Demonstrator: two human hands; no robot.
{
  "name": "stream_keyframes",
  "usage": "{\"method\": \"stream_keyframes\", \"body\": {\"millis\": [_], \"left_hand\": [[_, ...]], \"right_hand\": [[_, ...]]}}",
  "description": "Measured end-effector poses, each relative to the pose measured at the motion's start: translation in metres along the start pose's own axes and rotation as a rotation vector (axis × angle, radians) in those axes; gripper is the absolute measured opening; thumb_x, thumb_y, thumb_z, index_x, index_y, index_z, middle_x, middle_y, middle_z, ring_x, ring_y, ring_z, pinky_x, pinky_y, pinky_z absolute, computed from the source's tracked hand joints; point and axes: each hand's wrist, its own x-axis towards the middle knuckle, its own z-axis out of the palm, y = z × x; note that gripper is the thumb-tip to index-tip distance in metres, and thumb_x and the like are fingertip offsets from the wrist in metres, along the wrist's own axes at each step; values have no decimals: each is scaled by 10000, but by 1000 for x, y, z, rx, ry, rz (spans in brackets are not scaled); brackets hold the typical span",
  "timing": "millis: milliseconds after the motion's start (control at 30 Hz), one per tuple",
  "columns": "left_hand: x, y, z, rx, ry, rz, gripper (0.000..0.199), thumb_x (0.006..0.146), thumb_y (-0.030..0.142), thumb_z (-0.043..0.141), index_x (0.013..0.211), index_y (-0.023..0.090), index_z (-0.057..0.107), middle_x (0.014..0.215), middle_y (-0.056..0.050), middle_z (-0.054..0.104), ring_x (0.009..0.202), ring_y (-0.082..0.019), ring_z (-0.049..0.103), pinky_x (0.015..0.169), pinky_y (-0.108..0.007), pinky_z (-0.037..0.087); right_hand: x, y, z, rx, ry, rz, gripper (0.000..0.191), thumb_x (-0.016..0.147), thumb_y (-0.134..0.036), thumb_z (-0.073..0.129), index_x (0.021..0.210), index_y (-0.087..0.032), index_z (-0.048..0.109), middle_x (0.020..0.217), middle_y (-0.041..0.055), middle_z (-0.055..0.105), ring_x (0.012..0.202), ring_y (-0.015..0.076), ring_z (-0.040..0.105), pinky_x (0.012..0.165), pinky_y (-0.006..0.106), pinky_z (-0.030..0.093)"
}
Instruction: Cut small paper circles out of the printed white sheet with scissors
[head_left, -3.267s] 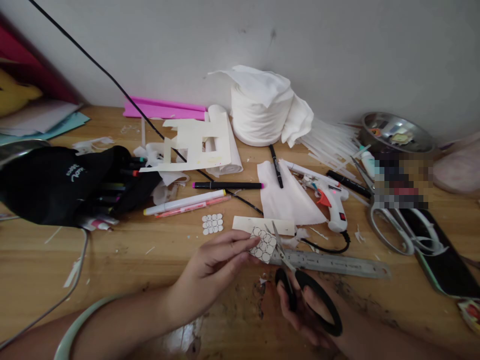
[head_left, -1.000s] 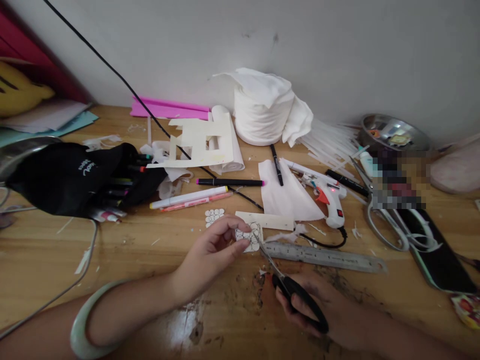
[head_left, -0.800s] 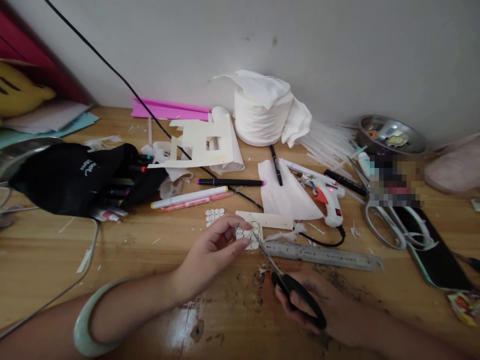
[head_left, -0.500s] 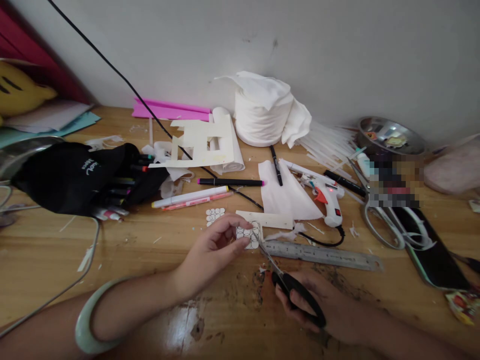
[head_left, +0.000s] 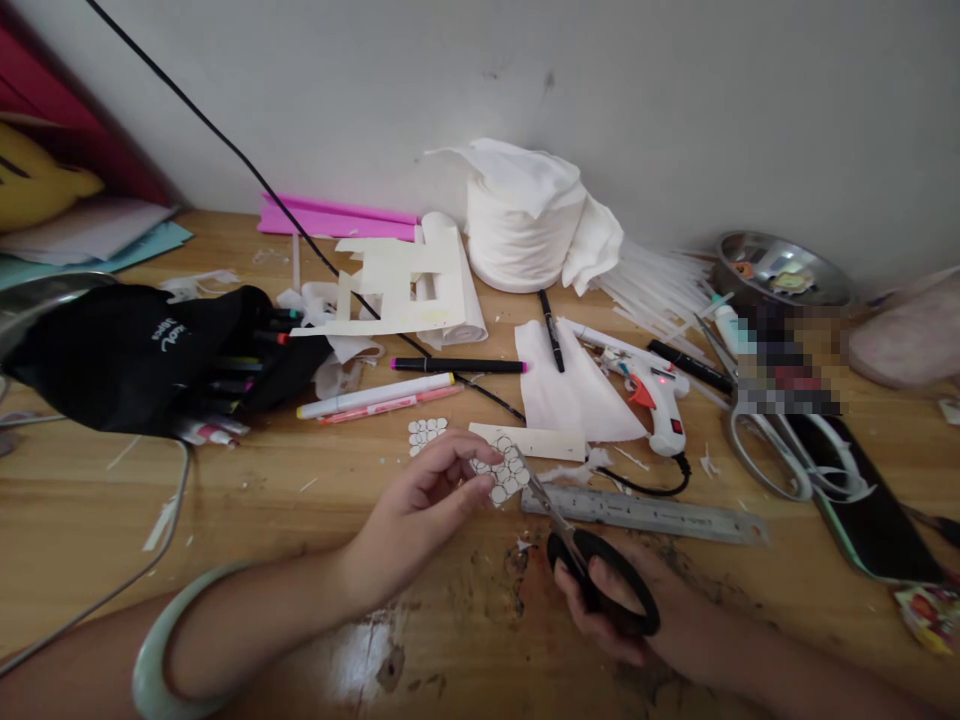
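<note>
Between thumb and fingers, my left hand [head_left: 435, 490] pinches a small piece of white paper [head_left: 504, 478] with drawn circles on it. My right hand [head_left: 615, 600] has its fingers through the handles of black-handled scissors [head_left: 574, 548]. The scissors' blades point up and left, close to the paper's right edge; whether they touch it I cannot tell. Just behind my left hand lies a second paper piece with circles [head_left: 427, 434]. A cream paper strip [head_left: 540, 441] lies behind the held piece, and a metal ruler [head_left: 652, 514] is to its right.
A glue gun [head_left: 656, 395] with a lit red light lies on white cloth. Markers [head_left: 459, 365], cut card [head_left: 397, 290] and a white roll [head_left: 525, 220] are farther back. To the left is a black pouch [head_left: 135, 350]. Larger scissors [head_left: 772, 450] rest by a phone [head_left: 870, 500] at right.
The circled paper has turned and tilted in my left hand. The scissors have shifted slightly right, their handles now spread wider, and the blades sit nearer the paper's right edge.
</note>
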Motion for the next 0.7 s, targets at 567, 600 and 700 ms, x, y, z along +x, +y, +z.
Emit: {"method": "stream_keyframes", "body": {"millis": [567,600,700], "left_hand": [[3,4,3,-121,-28,-164,122,741,240,629,815,166,567,789,-3,524,702,-124,498,646,-237,418],[3,4,3,-131,-25,-176,120,740,236,627,814,165,566,783,0,522,699,-121,494,646,-233,411],[4,3,2,-143,-18,-172,118,744,216,616,842,168,572,803,2,520,721,-117,484,652,-222,390]], "right_hand": [[-1,-6,-2,71,-46,8,540,703,-692,495,735,-156,436,534,-70,374,380,15,276,333,138,210],[-2,-5,-3,64,-45,11,531,714,-684,491,731,-155,436,538,-68,376,385,15,277,338,137,216],[-2,-3,-4,51,-58,12,510,748,-658,476,719,-150,442,534,-64,378,387,16,274,341,138,219]]}}
